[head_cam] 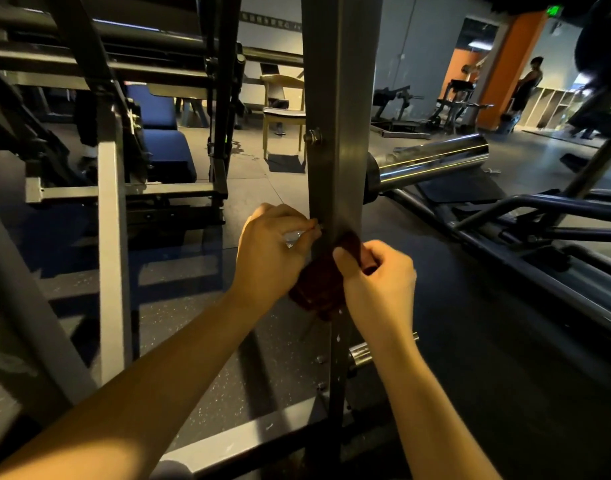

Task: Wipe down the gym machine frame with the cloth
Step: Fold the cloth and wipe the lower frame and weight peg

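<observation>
At lower centre of the frame, I am holding a dark red cloth (pixel 312 289) against the grey upright post (pixel 345 133) of the gym machine, my right hand (pixel 376 275) gripping its upper fold. The cloth is looking soft, light and limp, and is probably best taken as a gathered handful. My left hand (pixel 273 251) is curling round a clear object (pixel 292 237) I cannot identify. The post is hiding the cloth's far side.

Brushed grey metal post (pixel 345 98), soft dark-red cloth (pixel 318 289), glossy chrome sleeve (pixel 432 161).
</observation>
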The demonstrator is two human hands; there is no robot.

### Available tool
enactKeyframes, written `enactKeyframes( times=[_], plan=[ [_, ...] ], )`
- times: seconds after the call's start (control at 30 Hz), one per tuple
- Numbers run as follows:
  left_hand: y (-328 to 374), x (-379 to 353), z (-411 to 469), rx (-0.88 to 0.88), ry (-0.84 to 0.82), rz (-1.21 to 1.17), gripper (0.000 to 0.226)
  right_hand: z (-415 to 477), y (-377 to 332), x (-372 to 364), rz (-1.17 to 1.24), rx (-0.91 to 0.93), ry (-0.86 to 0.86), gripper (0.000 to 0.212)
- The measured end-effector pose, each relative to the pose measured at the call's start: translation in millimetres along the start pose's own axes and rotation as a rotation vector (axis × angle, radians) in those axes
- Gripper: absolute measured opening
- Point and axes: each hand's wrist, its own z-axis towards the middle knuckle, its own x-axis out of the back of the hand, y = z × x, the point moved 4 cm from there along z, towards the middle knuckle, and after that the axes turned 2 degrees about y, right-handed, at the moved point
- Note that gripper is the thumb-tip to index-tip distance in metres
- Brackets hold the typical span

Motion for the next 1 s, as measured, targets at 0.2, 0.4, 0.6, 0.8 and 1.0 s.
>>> enactKeyframes(
  times=[0.2,0.4,0.6,0.8,1.0],
  plan=[
    [-3.2,0.1,1.2,-0.008,-0.008,-0.044,0.013,-25.1,78.1,-13.4,-0.054,-0.277,-0.028,0.013],
    [-3.1,0.3,-5.6,0.048,-0.047,-0.055,0.022,-1.7,34.8,2.3,-0.009,-0.043,-0.006,0.012],
    [-12.8,-5.7,-55.5,0.063,-0.139,-0.026,0.058,-19.7,69.0,-12.3,0.074,-0.046,0.075,0.008],
    [-33.3,-27.3,-94.9,0.196,-0.305,0.05,0.064,-42.6,146.4,-21.9,-0.039,-0.299,0.077,0.005],
    [-26.4,-36.4,-102.9,0.21,-0.225,-0.064,0.053,-22.3,82.3,-18.0,0.083,0.119,0.15,0.012]
  ],
)
